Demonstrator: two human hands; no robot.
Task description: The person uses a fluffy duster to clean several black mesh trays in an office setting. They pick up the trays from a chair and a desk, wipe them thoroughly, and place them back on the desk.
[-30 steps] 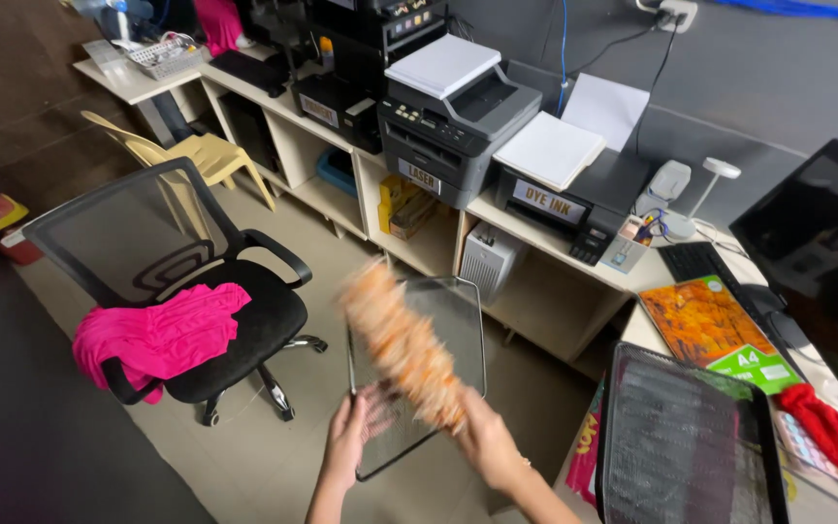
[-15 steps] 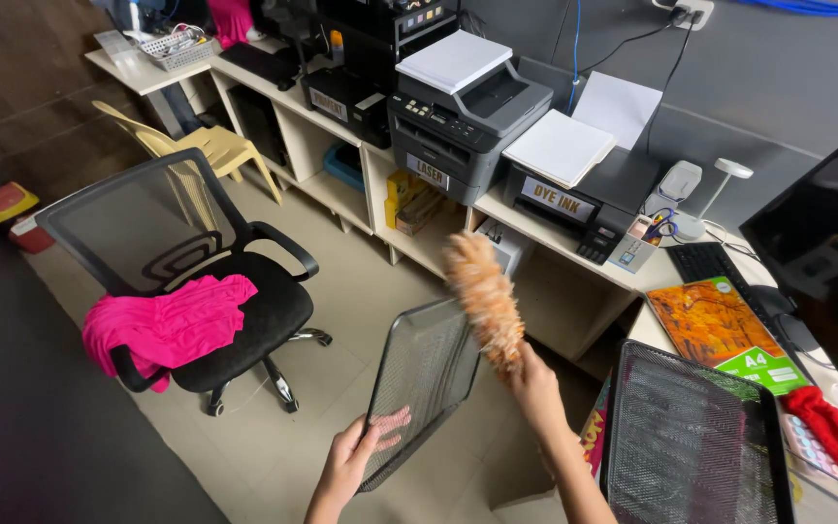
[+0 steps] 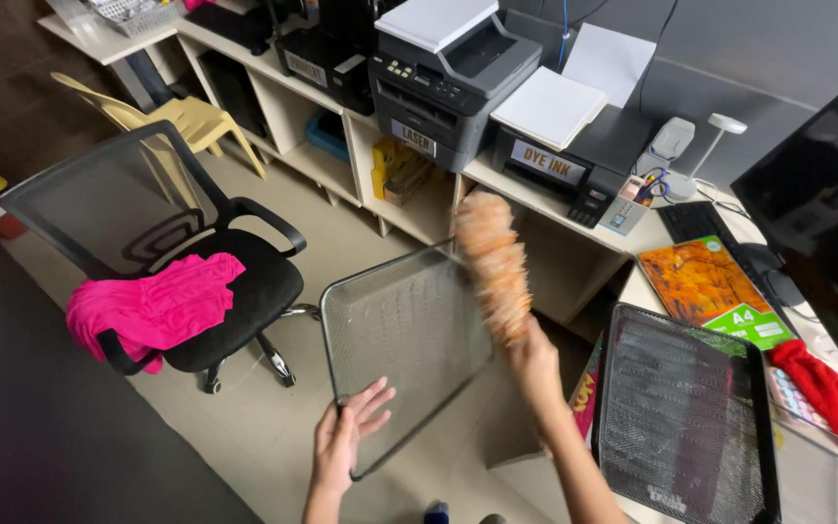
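My left hand [image 3: 343, 437] holds the near edge of a black wire-mesh tray [image 3: 405, 340], tilted up over the floor with its inside turned toward me. My right hand [image 3: 535, 357] grips the handle of an orange-and-white fluffy duster [image 3: 493, 262], whose head stands upright along the tray's right rim. A second black mesh tray [image 3: 681, 417] lies flat on the desk at my right.
A black mesh office chair [image 3: 162, 262] with a pink cloth [image 3: 152, 306] stands left. Printers [image 3: 453, 73] sit on a pale shelf unit ahead. On the right desk are a monitor [image 3: 821, 218], keyboard [image 3: 695, 223], paper ream [image 3: 715, 291] and red cloth [image 3: 826, 393].
The duster swept from the tray's left face to its right rim and now stands more upright. The tray has turned to face me more fully.
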